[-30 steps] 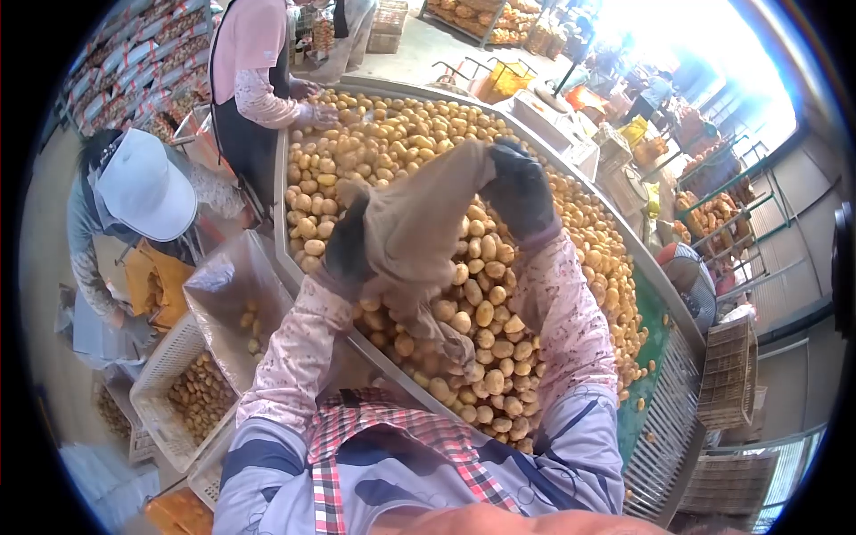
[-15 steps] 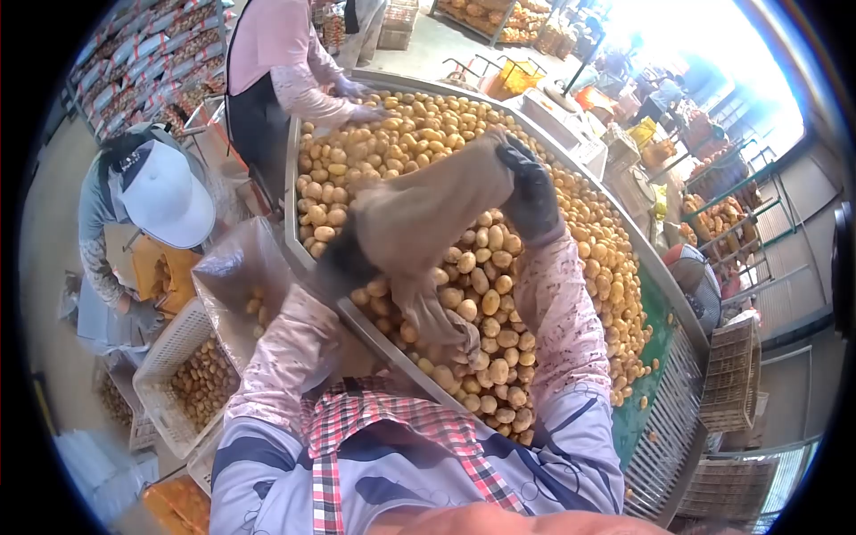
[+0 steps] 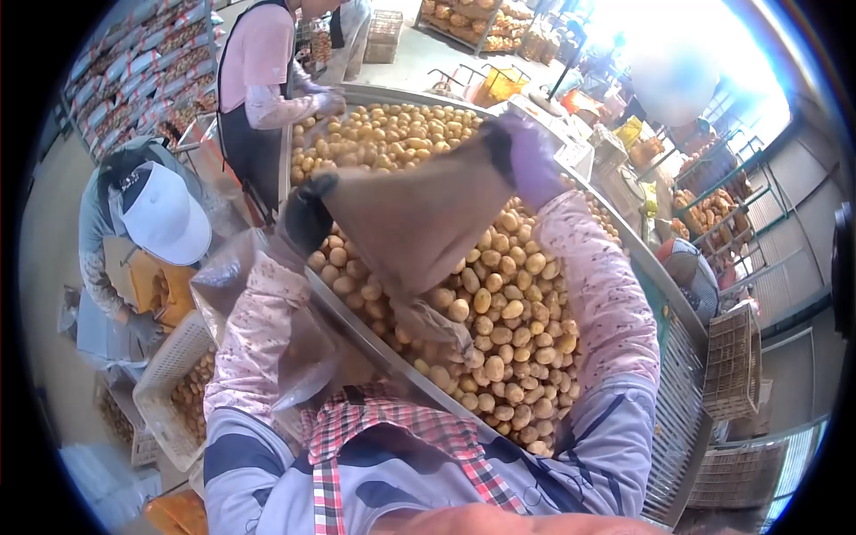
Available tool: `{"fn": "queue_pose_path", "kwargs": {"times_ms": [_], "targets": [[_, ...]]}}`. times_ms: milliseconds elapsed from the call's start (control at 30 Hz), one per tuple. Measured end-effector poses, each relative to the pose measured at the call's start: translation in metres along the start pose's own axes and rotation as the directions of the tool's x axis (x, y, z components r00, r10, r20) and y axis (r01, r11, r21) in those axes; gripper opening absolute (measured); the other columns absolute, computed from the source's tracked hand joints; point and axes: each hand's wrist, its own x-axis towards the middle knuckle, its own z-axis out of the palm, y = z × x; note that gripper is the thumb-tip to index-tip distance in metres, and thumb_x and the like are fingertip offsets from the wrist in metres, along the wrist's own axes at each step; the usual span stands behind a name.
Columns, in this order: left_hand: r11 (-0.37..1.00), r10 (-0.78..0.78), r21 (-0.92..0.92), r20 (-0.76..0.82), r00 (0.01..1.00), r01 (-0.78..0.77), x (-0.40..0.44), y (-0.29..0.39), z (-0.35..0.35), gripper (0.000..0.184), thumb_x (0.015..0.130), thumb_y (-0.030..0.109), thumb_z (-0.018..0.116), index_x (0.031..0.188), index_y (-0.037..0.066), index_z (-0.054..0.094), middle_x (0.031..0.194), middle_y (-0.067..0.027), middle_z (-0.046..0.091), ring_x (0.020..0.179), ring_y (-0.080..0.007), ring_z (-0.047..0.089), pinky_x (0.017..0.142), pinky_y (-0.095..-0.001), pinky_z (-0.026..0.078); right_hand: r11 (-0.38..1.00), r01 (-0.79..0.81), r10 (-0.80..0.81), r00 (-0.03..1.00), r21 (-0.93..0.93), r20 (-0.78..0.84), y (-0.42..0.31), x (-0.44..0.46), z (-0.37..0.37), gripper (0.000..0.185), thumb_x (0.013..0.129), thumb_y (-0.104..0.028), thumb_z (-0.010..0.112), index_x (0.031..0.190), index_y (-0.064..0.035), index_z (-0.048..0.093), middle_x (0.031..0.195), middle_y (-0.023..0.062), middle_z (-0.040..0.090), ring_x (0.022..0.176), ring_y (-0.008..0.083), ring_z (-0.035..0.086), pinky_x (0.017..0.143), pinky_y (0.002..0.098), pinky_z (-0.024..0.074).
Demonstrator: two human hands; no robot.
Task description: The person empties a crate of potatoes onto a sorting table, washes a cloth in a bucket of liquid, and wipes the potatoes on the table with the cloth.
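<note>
A brown cloth (image 3: 419, 214) hangs spread between my two gloved hands, its twisted lower end (image 3: 437, 330) drooping onto the potatoes (image 3: 508, 330). My left hand (image 3: 308, 214), in a dark glove, grips the cloth's left upper corner above the near edge of the metal-rimmed sorting table (image 3: 357, 330). Over the heap, my right hand (image 3: 528, 160) is closed on the cloth's right upper corner; its glove is dark at the fingers and purplish at the back, smeared by motion. The cloth hides part of the potatoes behind it.
A person in pink (image 3: 259, 71) stands at the table's far left end. Another person in a white cap (image 3: 168, 205) bends at the left beside a plastic crate (image 3: 160, 383) of potatoes. Plastic sheeting (image 3: 303, 348) lies against the near rim. Metal slats (image 3: 673, 428) are at right.
My hands have moved apart, the left up and left, and the cloth has opened from a bunched roll into a wide spread. The person in pink has drawn their hands back from the potatoes.
</note>
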Motion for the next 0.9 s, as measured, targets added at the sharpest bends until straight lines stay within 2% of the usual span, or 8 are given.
{"fn": "queue_pose_path", "kwargs": {"times_ms": [67,133,233,300,567,700,867,900], "targets": [[0.993,0.074,-0.096,0.019,0.997,-0.072,0.005,0.033,0.039,0.031,0.09,0.018,0.053,0.116,0.001,0.055,0.108,-0.0086,0.061,0.1,-0.0168,0.057,0.092,-0.0311,0.044,0.982,0.047,-0.032,0.996,0.185,-0.082,-0.016,0.016,-0.055,0.031,0.092,-0.018,0.041,0.105,-0.0036,0.065,0.094,0.0101,0.066,0.084,0.0185,0.062,0.081,0.0297,0.0492],[0.994,0.08,-0.069,-0.05,0.996,-0.083,0.002,0.061,0.096,0.034,0.091,0.02,0.052,0.119,0.0,0.052,0.111,-0.0088,0.059,0.1,-0.0179,0.057,0.091,-0.0302,0.044,0.181,-0.028,0.148,0.989,0.983,0.001,-0.019,0.036,-0.08,0.037,0.094,-0.022,0.038,0.101,0.0029,0.063,0.094,0.0088,0.066,0.083,0.0189,0.062,0.081,0.0303,0.0502],[0.999,-0.033,0.043,0.001,0.999,0.033,0.007,0.064,0.099,0.041,0.092,0.026,0.052,0.123,-0.001,0.049,0.112,-0.0078,0.058,0.101,-0.0173,0.057,0.091,-0.0305,0.044,0.96,0.067,-0.034,0.992,0.271,-0.125,-0.027,0.058,-0.102,0.031,0.093,-0.02,0.04,0.107,-0.0019,0.061,0.094,0.0092,0.065,0.088,0.0201,0.061,0.083,0.0314,0.0493],[0.993,0.005,0.114,0.078,0.997,-0.013,0.021,0.078,0.094,0.043,0.092,0.028,0.051,0.125,0.0,0.048,0.112,-0.0072,0.058,0.101,-0.0167,0.056,0.09,-0.0305,0.044,0.972,0.169,-0.188,0.976,-0.165,-0.107,-0.018,0.066,-0.13,0.03,0.091,-0.019,0.043,0.113,-0.0039,0.058,0.093,0.0077,0.064,0.087,0.0202,0.061,0.082,0.0312,0.0485],[0.516,-0.218,0.85,0.252,0.943,-0.108,0.025,0.073,0.086,0.048,0.09,0.029,0.053,0.134,0.014,0.044,0.104,-0.0059,0.06,0.085,-0.0094,0.056,0.078,-0.0277,0.049,0.48,0.3,-0.251,0.947,0.824,-0.199,0.047,0.121,-0.154,0.046,0.082,-0.035,0.065,0.108,0.0032,0.059,0.096,0.0159,0.063,0.09,0.0253,0.061,0.086,0.0344,0.049],[-0.367,-0.183,0.909,0.137,0.974,-0.197,0.065,0.067,0.036,0.047,0.078,0.029,0.069,0.118,0.01,0.058,0.093,-0.0105,0.067,0.079,-0.0282,0.064,0.073,-0.0385,0.048,0.814,0.275,-0.182,0.957,0.512,-0.225,0.116,0.137,-0.087,0.031,0.088,-0.013,0.047,0.114,0.0018,0.055,0.102,0.0115,0.061,0.091,0.0206,0.06,0.08,0.0299,0.0488],[0.101,0.322,0.977,0.148,0.935,-0.19,0.111,0.113,0.055,0.036,0.081,0.033,0.066,0.106,0.008,0.064,0.083,-0.0154,0.065,0.07,-0.0286,0.06,0.069,-0.0364,0.047,0.949,0.273,-0.294,0.948,-0.158,-0.122,0.179,0.187,-0.043,0.03,0.089,-0.011,0.044,0.113,0.0034,0.054,0.102,0.012,0.061,0.09,0.0192,0.061,0.079,0.029,0.0496],[-0.422,0.238,0.894,0.268,0.934,-0.149,0.122,0.118,0.052,0.032,0.083,0.03,0.063,0.106,0.007,0.063,0.08,-0.0139,0.064,0.067,-0.0271,0.058,0.067,-0.036,0.046,0.926,0.275,-0.315,0.941,-0.257,-0.126,0.186,0.189,-0.038,0.029,0.089,-0.014,0.045,0.111,0.0028,0.056,0.101,0.0112,0.062,0.089,0.0191,0.061,0.078,0.0295,0.0497]]}}
